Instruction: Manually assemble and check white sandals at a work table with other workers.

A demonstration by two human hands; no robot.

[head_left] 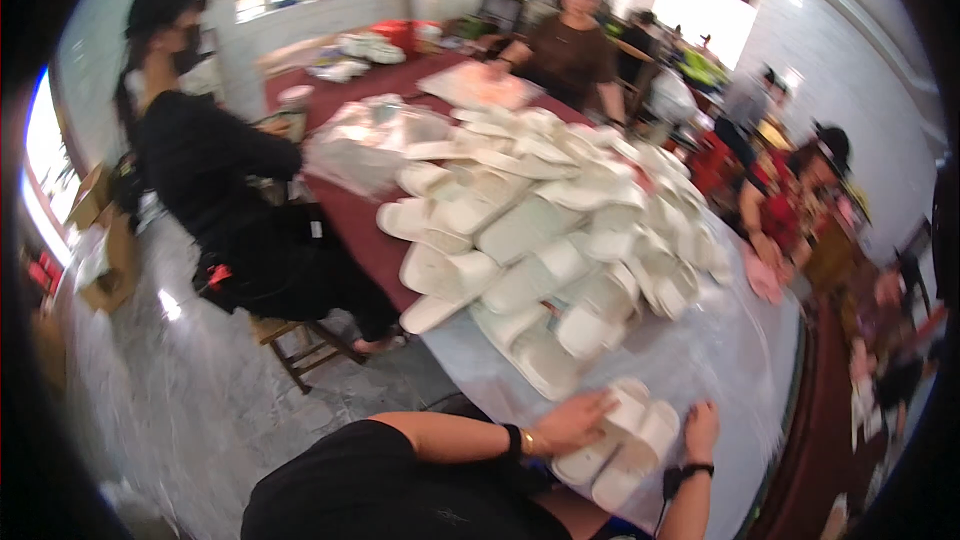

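In front of me, a pair of white slippers (632, 440) lies side by side on the table's clear plastic cover. My left hand (575, 425) reaches in from the left, its fingers stretched out against the strap of the left slipper. Just right of the pair is my right hand (702, 430), its fingers curled; whether they hold anything is hidden. Beyond both hands rises a large heap of white slippers (530, 225), loosely stacked on the table.
Dark red cloth (345, 210) shows along the table's left side. Clear plastic bags (375, 135) lie beyond the heap. A person in black (215, 140) sits at left on a wooden stool (290, 340). Another person (570, 55) sits across; one in red (780, 205) handles pink items at right.
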